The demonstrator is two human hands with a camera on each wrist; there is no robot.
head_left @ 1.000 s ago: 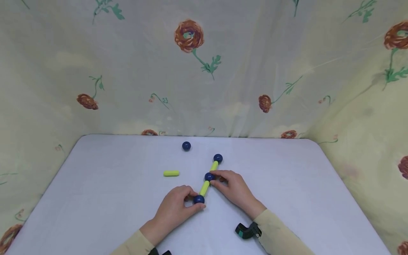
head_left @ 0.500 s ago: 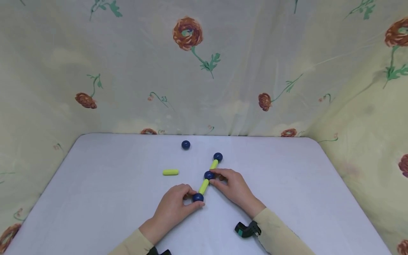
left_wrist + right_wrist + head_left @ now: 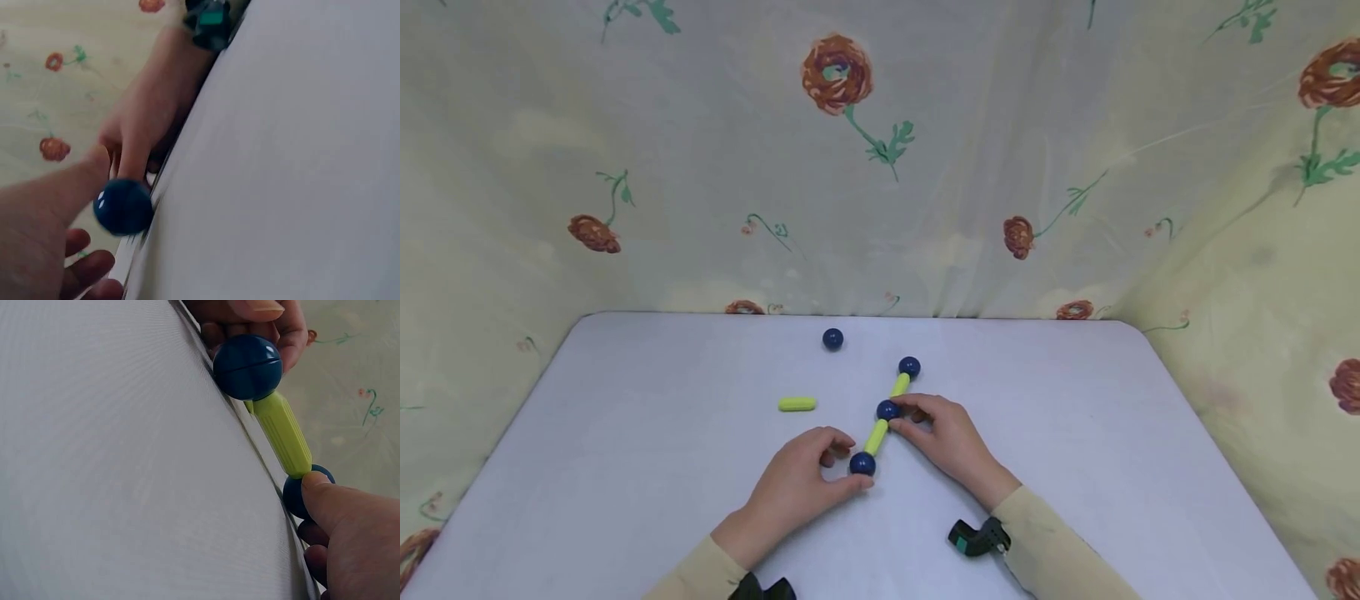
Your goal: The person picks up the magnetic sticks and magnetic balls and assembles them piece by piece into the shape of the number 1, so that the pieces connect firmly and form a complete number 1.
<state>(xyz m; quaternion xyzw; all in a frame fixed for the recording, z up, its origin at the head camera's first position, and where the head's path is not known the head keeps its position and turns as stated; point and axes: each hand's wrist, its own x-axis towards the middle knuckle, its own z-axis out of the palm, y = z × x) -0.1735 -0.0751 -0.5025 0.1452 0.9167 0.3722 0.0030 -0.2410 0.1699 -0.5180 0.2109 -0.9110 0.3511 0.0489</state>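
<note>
Three dark blue balls and two yellow-green rods form a straight chain on the table, slanting away to the right in the head view. My right hand [image 3: 953,443] pinches the middle ball [image 3: 887,411] between thumb and fingers. Around the near end ball [image 3: 862,464], my left hand [image 3: 793,483] has its thumb and fingers spread, the fingers standing off it; the left wrist view shows a gap between fingers and ball [image 3: 123,207]. A ridged rod [image 3: 282,434] joins these two balls. Beyond the middle ball, the second rod [image 3: 900,384] leads to the far ball [image 3: 909,367].
A loose yellow-green rod [image 3: 797,404] lies left of the chain. One loose blue ball [image 3: 832,339] sits near the back edge of the white table [image 3: 1060,433]. Flowered cloth [image 3: 700,150] hangs behind and at the sides.
My left fingers have loosened from the near end ball and drawn slightly left. The right hand keeps its pinch on the middle ball. The whole head view has shifted a little.
</note>
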